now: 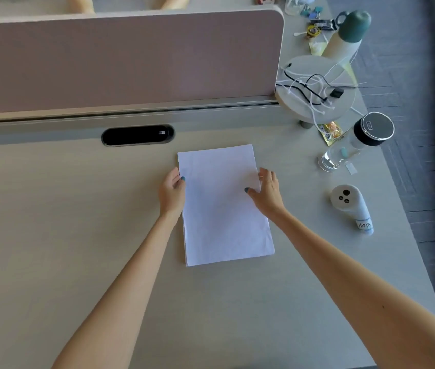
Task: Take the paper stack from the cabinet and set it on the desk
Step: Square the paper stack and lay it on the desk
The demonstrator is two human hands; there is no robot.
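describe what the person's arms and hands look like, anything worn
Both forearms are bare, with no sleeves, watch or bracelets in view. The left hand and right hand have teal-blue polish on the visible nails. No rings can be made out.

One handwritten label (364, 225) on the white handheld device (349, 203) at the right of the desk (77, 235); reads roughly "HOB", upside down. Other markings illegible.

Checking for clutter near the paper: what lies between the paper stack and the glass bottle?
Head view: only bare desk lies between the paper stack and the glass bottle.
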